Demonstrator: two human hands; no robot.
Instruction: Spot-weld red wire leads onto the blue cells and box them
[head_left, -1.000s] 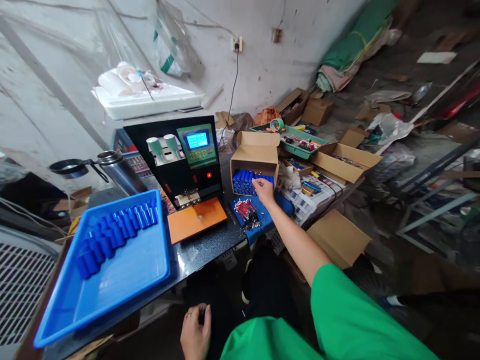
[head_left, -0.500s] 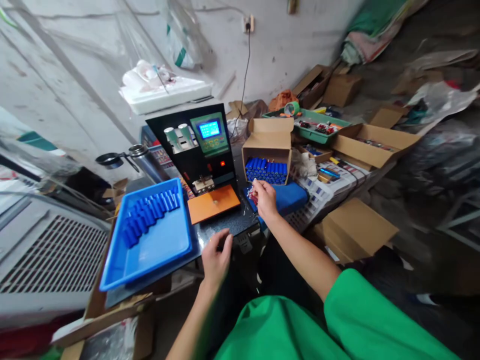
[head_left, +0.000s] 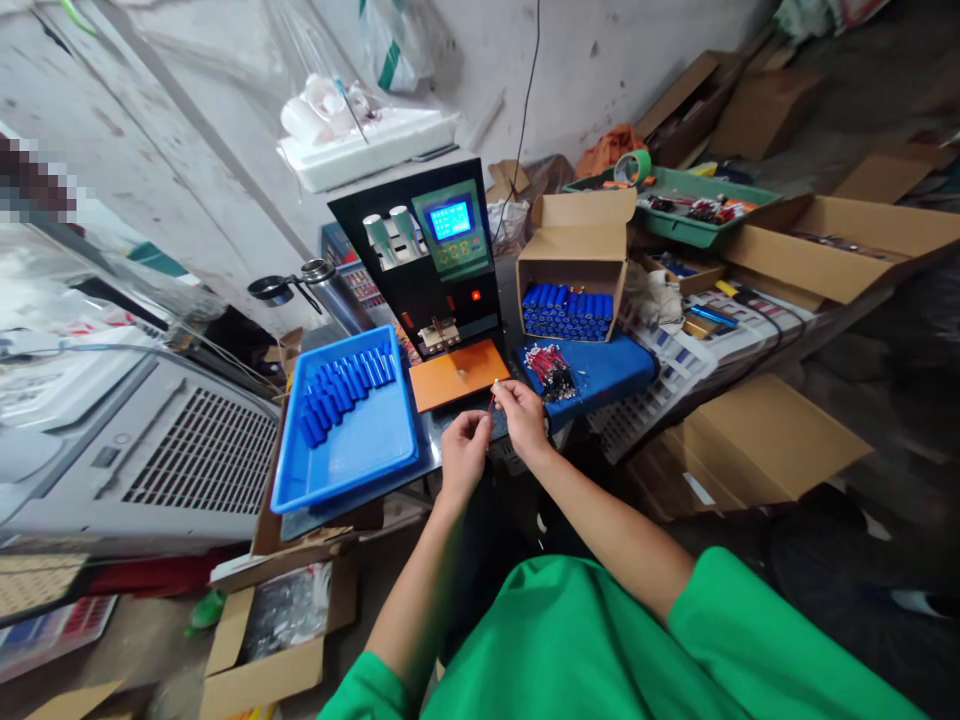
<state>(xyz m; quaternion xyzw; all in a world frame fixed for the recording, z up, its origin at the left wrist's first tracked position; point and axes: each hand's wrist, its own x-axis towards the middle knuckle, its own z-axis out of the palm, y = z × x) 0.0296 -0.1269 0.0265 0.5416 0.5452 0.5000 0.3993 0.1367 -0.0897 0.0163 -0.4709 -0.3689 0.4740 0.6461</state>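
A short red wire lead (head_left: 492,402) with a small white end shows between my two hands, in front of the spot welder's orange plate (head_left: 459,375). My right hand (head_left: 523,418) pinches its upper end between thumb and fingers. Just to the left, my left hand (head_left: 465,450) is closed with its fingertips at the lower part of the lead. To the right lies a pile of red and black wire leads (head_left: 551,372) on a blue pad (head_left: 611,372). Behind it, an open cardboard box (head_left: 574,248) holds stacked blue cylindrical battery cells (head_left: 568,312).
A blue tray (head_left: 367,470) with rows of blue cells stands at the left. The black spot welder (head_left: 420,285) with a lit screen stands behind the plate. A steel flask (head_left: 335,295) is beside it. A green tray (head_left: 690,222) and open cartons (head_left: 847,245) sit at the right.
My right hand has come away from the pile of leads, moving left and towards my left hand with a lead. My left hand has closed at the lead. The head view has shifted.
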